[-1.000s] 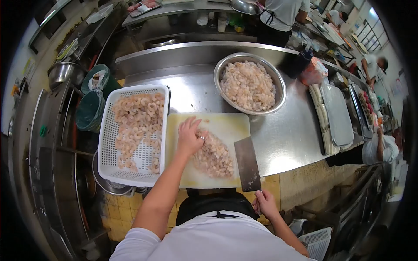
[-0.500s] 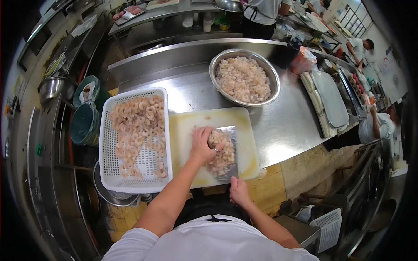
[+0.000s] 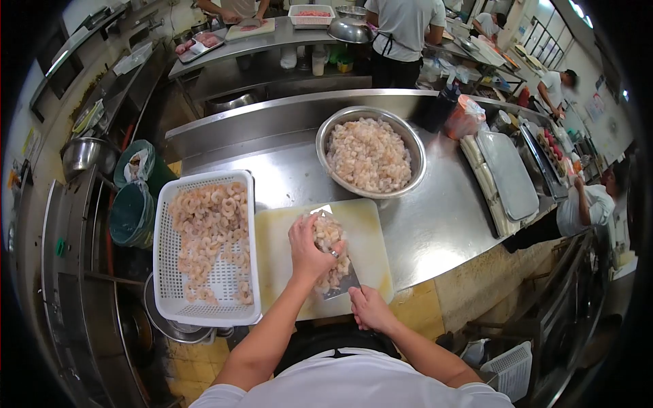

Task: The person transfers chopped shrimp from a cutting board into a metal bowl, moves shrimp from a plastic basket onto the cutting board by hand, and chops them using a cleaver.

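Observation:
A heap of chopped shrimp (image 3: 332,236) lies on top of the broad blade of a cleaver (image 3: 345,284), over a pale cutting board (image 3: 367,231). My left hand (image 3: 313,253), wearing a ring, curves round the left side of the heap and presses against it. My right hand (image 3: 371,309) is closed round the cleaver's handle at the board's near edge. Left of the board stands a white perforated basket (image 3: 253,272) of whole peeled shrimp (image 3: 211,224). Behind the board is a steel bowl (image 3: 420,153) full of chopped shrimp (image 3: 371,153).
A steel counter (image 3: 435,238) carries the board, with a raised back rim. At its right are a lidded tray (image 3: 507,177), a red-and-clear bag (image 3: 465,117) and a dark bottle. Green bins (image 3: 131,216) stand at left. Several people work at tables beyond and at right.
The cleaver has moved left from the board's right edge and slid under the shrimp heap. My left hand has shifted onto the heap's side, gathering it. The view has tilted upward.

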### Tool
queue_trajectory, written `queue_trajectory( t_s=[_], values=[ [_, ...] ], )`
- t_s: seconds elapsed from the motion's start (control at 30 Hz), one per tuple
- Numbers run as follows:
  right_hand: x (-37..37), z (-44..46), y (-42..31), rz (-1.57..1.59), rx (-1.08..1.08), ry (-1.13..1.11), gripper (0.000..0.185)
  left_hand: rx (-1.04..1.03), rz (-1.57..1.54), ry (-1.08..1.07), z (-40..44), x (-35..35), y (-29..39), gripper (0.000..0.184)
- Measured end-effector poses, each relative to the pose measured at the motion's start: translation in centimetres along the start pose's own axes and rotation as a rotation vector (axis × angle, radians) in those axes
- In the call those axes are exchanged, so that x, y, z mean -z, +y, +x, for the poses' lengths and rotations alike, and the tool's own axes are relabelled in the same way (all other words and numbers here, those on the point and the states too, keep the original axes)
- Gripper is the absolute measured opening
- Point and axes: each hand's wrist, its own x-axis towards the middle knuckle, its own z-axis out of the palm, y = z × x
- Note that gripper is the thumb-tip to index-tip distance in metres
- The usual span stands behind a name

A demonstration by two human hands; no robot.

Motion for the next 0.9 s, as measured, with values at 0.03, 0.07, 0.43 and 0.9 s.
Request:
queue_trajectory(
  t_s=[0.03, 0.07, 0.43, 0.9],
  values=[
    [0.8, -0.3, -1.3, 0.006, 0.0, -0.015, 0.04, 0.014, 0.016, 0.011, 0.7, 0.4, 1.3, 0.09],
    [1.7, -0.7, -2.6, 0.014, -0.003, -0.031, 0.04, -0.023, 0.013, 0.045, 1.6, 0.7, 2.6, 0.089],
    [13.7, 2.2, -17.4, -0.346, 0.758, 0.537, 0.034, -0.498, -0.464, 0.279, 23.4, -3.5, 16.9, 0.059],
    [19.4, 11.4, -15.7, -0.829, 0.692, 0.879, 0.026, 0.092, 0.058, 0.292, 15.3, -8.6, -3.3, 0.03]
  ],
)
